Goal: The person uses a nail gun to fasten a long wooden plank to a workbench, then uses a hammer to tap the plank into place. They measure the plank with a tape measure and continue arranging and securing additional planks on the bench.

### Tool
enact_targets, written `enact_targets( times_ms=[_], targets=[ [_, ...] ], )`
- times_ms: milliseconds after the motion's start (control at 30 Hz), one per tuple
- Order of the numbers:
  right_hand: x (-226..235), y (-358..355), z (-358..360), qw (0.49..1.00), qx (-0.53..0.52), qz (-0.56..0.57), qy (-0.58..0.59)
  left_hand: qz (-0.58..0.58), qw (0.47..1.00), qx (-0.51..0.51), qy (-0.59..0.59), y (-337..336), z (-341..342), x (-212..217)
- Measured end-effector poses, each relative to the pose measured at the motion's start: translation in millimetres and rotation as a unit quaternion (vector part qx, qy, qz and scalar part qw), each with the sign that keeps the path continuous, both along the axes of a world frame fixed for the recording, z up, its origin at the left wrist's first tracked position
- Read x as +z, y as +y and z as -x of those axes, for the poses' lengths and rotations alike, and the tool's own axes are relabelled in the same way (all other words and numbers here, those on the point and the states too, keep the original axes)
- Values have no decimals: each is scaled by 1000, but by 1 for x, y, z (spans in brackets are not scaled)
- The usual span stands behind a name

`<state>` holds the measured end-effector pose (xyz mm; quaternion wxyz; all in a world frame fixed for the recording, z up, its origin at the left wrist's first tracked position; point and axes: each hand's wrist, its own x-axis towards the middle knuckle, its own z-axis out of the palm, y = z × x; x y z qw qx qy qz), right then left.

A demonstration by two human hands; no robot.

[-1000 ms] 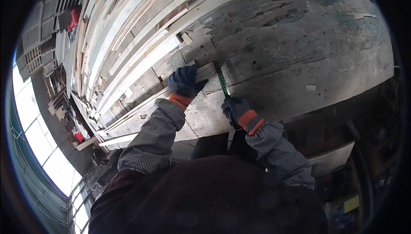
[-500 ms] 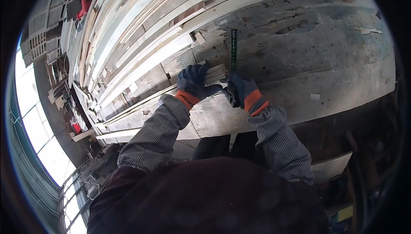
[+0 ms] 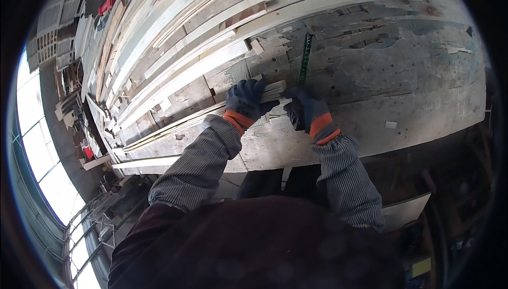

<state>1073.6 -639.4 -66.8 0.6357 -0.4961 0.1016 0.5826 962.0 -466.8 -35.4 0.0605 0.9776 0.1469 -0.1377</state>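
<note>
My left hand (image 3: 245, 100), in a dark blue glove with an orange cuff, wraps over the ends of a bundle of thin wooden strips (image 3: 273, 88). The strips run off to the left along the worn wooden tabletop (image 3: 338, 135). Just right of their ends, my right hand (image 3: 311, 110), gloved alike, is closed round a dark tape measure (image 3: 295, 117). Its green-marked blade (image 3: 305, 59) sticks out past my fingers, pointing away over the table. Part of the case is hidden by the glove.
Long pale wooden strips (image 3: 174, 56) lie heaped across the table's far left. A short wood block (image 3: 256, 46) rests near a board's end. To the right is a small pale scrap (image 3: 390, 125). The table's near edge curves below my hands; a board (image 3: 405, 212) stands beneath it.
Both hands appear slightly farther right in the view. The tape blade now leans a little to the right, and my right hand sits a bit farther from the strip ends.
</note>
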Motion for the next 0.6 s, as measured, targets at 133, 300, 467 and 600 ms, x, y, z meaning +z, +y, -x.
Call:
enact_targets(
  times_ms=[133,300,467,600],
  targets=[
    [11,10,-19,996,-89,24,-18,0,997,-3,-79,-4,0,1],
    [0,10,-9,994,7,16,-107,-19,984,-40,-172,-3,-4,6],
    [0,10,-3,996,-29,-3,-79,-30,982,-50,-182,-2,-2,3],
    [4,11,-5,996,-13,18,-85,-25,986,-47,-159,-1,-1,2]
  ],
)
